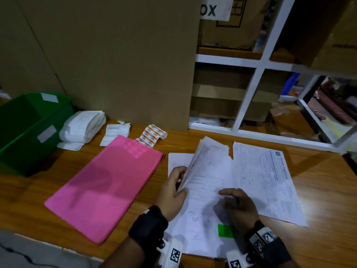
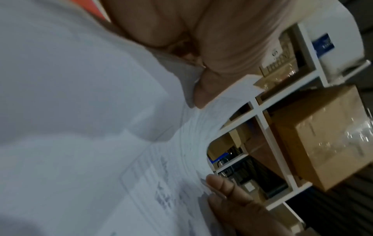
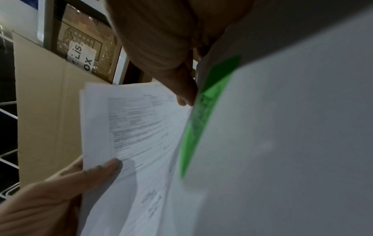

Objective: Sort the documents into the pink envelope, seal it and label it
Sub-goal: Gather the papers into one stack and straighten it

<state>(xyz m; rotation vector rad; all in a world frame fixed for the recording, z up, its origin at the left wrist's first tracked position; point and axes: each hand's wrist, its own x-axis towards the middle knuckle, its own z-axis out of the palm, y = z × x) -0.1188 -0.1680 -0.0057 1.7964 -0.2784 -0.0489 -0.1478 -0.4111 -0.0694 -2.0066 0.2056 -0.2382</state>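
On the table (image 1: pixel 318 190), the left hand (image 1: pixel 173 190) pinches lifted papers (image 1: pixel 202 157); the right hand (image 1: pixel 239 206) lies relaxed on the stack (image 1: pixel 202 219); the pink envelope (image 1: pixel 108 182) lies just left.

The head view looks down over the desk (image 1: pixel 318 190); both wrist views sit close against the fanned documents (image 1: pixel 208 171), sharing the white shelving (image 1: pixel 249 97) behind.

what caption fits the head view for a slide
Left hand lifts a sheaf of documents beside the pink envelope.

Envelope (image 1: pixel 105 187) left of documents (image 1: pixel 210 182)
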